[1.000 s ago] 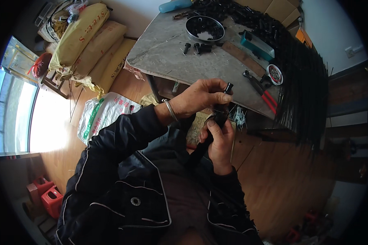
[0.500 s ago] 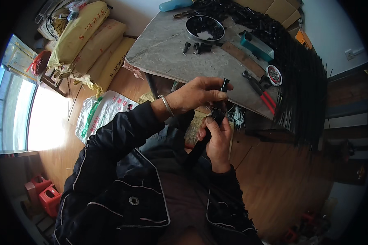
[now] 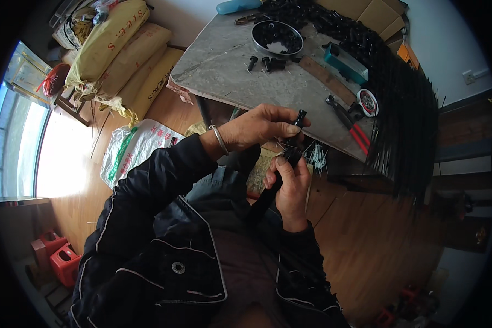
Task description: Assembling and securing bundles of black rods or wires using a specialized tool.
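My left hand (image 3: 259, 127), with a bangle at its wrist, pinches a small black cylindrical fitting (image 3: 300, 116) between thumb and fingers. Just below it, my right hand (image 3: 293, 188) is closed around a black part (image 3: 292, 156), its thumb pressing on the near side. Thin pale wire-like ends show between the two hands; whether the two black pieces are joined I cannot tell. Something long and dark hangs down beneath the right hand, partly hidden by it. Several similar black fittings (image 3: 265, 64) lie on the grey table (image 3: 213, 65) beyond my hands.
On the table are a metal bowl (image 3: 277, 38) of black parts, a wooden strip (image 3: 328, 81), a teal box (image 3: 346, 64), red-handled cutters (image 3: 349, 124) and a small dish (image 3: 368, 102). Long black rods (image 3: 404, 126) overhang the right edge. Stacked sacks (image 3: 120, 60) stand left.
The view has shifted a little, so the table sits slightly further right. Both hands keep nearly the same hold, with only a slight movement of the left fingers on the fitting.
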Tool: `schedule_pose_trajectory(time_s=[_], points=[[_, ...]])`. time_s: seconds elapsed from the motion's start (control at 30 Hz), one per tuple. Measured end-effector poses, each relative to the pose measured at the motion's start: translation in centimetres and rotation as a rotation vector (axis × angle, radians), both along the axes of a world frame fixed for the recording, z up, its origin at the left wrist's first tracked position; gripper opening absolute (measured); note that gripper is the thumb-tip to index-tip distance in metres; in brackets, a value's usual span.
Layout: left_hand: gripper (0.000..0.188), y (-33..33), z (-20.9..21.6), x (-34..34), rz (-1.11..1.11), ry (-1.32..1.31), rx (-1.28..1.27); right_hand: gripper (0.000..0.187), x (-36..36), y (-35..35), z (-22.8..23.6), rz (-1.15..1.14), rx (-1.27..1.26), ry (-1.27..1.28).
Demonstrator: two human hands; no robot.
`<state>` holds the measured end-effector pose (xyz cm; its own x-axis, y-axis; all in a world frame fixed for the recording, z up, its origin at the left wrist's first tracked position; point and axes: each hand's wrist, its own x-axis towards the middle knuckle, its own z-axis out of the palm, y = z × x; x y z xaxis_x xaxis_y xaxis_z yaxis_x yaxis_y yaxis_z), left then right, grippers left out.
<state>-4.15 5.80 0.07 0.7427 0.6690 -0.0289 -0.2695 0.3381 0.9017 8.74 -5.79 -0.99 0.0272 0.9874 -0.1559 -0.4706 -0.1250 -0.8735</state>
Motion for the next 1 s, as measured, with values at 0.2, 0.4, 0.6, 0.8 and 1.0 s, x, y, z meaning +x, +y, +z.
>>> schedule_pose_trajectory(time_s=[0.2, 0.4, 0.6, 0.8, 1.0], points=[[0.031, 0.0, -0.4, 0.0, -0.035, -0.086, -0.068, 0.01, 0.3, 0.1, -0.1, 0.021, 0.011, -0.001], [0.032, -0.3, -1.0, -0.3, -0.093, -0.247, -0.18, 0.013, 0.5, 0.2, 0.0, 0.103, 0.032, 0.091], [0.033, -0.8, -1.4, -0.4, -0.048, -0.3, -0.237, 0.017, 0.6, 0.3, -0.7, 0.124, 0.033, 0.094], [0.036, -1.5, -0.1, -0.5, 0.12, -0.127, -0.214, 0.019, 0.3, 0.4, -0.8, 0.084, 0.026, 0.137], [0.032, -3.7, 0.7, -1.1, 0.065, 0.064, -0.113, 0.019, 0.7, 0.2, 0.3, 0.067, 0.081, 0.003]])
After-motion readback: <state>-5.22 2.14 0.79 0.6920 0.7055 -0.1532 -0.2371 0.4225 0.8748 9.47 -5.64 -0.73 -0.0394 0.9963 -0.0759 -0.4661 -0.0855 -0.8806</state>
